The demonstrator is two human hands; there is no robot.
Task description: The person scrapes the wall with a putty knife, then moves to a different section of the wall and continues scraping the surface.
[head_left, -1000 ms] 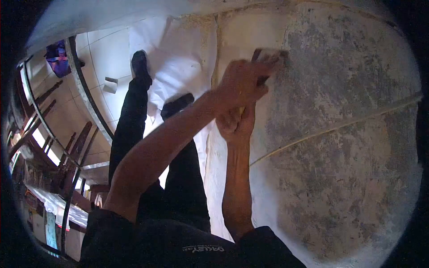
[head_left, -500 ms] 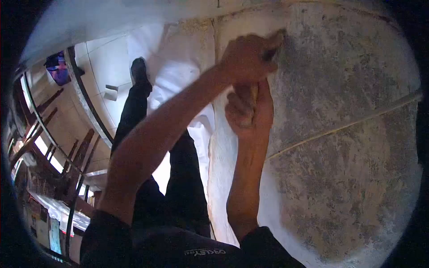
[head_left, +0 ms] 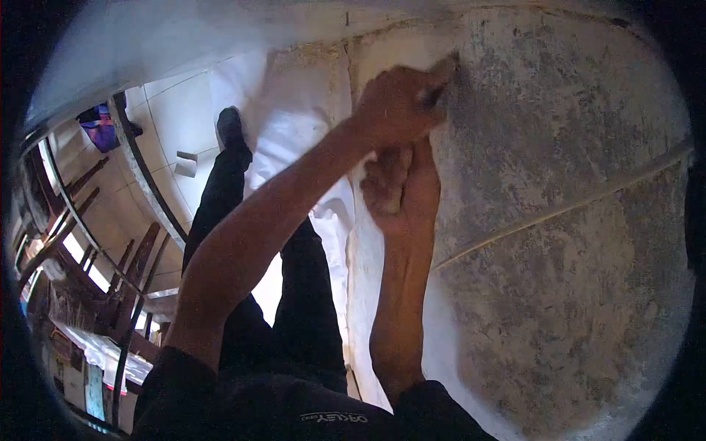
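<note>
My left hand (head_left: 393, 106) is closed around a small dark tool (head_left: 432, 95), mostly hidden by the fingers. The thumb side of this hand reaches up to the patchy grey wall (head_left: 544, 132). Right under it, my right hand (head_left: 393, 180) is closed, palm side toward me, with its fingers curled in and its top overlapped by the left hand. Anything inside those curled fingers is hidden. Both forearms stretch forward, the left one slanting in from the lower left.
A thin raised strip (head_left: 559, 212) crosses the wall diagonally. White sheeting (head_left: 294, 143) lies on the floor beside my dark shoe (head_left: 230, 125). To the left are a curved metal bar (head_left: 140, 158), a small folded light piece (head_left: 186, 164), a purple bag (head_left: 99, 128) and wooden furniture (head_left: 132, 257).
Both hands have shifted a little to the left along the wall, staying together and closed. The whole view has moved slightly too.
</note>
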